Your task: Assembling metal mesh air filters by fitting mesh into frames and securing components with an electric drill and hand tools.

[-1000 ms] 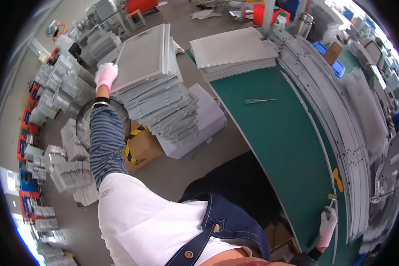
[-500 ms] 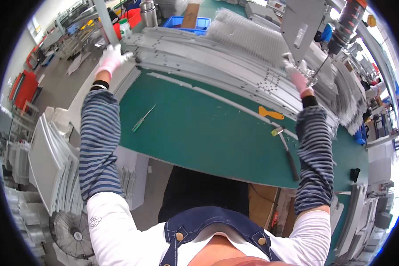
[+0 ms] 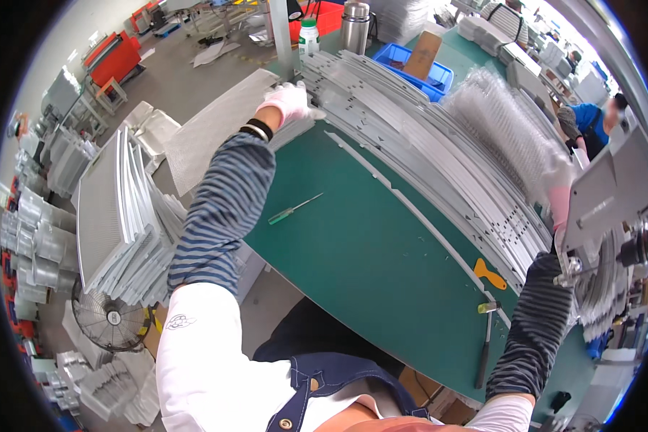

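My left hand [image 3: 288,102], in a white and pink glove, is at the left ends of a stack of long grey metal strips [image 3: 410,137]. Its fingers stretch toward the strip ends with nothing plainly held in them. Far to the right, my gloved right hand [image 3: 556,180] reaches over clear ribbed plastic pieces [image 3: 500,122] behind the stack. Its fingers are blurred, so their grip is unclear. One narrow strip [image 3: 410,204] lies apart, along the near side of the stack.
On the green table [image 3: 360,259] lie a screwdriver [image 3: 295,209], a yellow scraper [image 3: 488,274] and a hammer [image 3: 487,342]. A blue bin [image 3: 439,90], metal flask [image 3: 355,29] and white bottle [image 3: 309,36] stand behind. A grey machine plate [image 3: 605,194] hangs at right; white panels [image 3: 115,223] lean left.
The view has swung right, so the table sits tilted. My left hand now appears closer in, at the strip ends. My right hand appears farther right, beside the machine plate.
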Demonstrator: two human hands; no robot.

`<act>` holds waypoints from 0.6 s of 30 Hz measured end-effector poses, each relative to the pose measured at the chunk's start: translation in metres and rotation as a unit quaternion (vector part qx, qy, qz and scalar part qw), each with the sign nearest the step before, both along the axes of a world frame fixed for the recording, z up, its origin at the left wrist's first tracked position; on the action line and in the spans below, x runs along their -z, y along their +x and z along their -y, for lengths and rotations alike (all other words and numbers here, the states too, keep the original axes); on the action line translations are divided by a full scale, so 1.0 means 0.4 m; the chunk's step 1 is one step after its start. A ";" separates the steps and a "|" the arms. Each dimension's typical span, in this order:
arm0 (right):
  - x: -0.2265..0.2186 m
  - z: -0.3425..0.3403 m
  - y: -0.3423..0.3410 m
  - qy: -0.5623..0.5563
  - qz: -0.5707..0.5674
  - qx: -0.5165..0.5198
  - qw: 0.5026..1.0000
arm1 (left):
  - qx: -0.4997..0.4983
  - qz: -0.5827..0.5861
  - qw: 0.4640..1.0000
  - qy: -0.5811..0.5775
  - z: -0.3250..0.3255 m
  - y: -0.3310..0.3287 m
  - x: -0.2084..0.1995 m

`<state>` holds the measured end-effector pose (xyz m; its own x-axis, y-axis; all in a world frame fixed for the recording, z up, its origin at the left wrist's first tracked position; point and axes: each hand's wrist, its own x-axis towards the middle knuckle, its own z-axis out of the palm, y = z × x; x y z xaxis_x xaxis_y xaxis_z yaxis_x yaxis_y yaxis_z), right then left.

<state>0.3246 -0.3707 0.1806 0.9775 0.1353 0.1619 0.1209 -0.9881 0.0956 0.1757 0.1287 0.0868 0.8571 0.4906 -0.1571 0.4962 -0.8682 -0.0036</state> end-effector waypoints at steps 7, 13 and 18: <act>-0.014 0.153 -0.176 0.163 0.419 -0.231 0.863 | 0.146 0.082 0.985 0.029 -0.139 -0.048 -0.044; -0.165 0.653 -0.065 0.144 0.475 -0.163 0.852 | -0.008 0.626 0.769 0.128 -0.273 -0.316 -0.462; -0.206 0.833 -0.437 0.098 0.493 -0.080 0.861 | 0.260 0.581 0.644 0.425 -0.049 -0.533 -0.539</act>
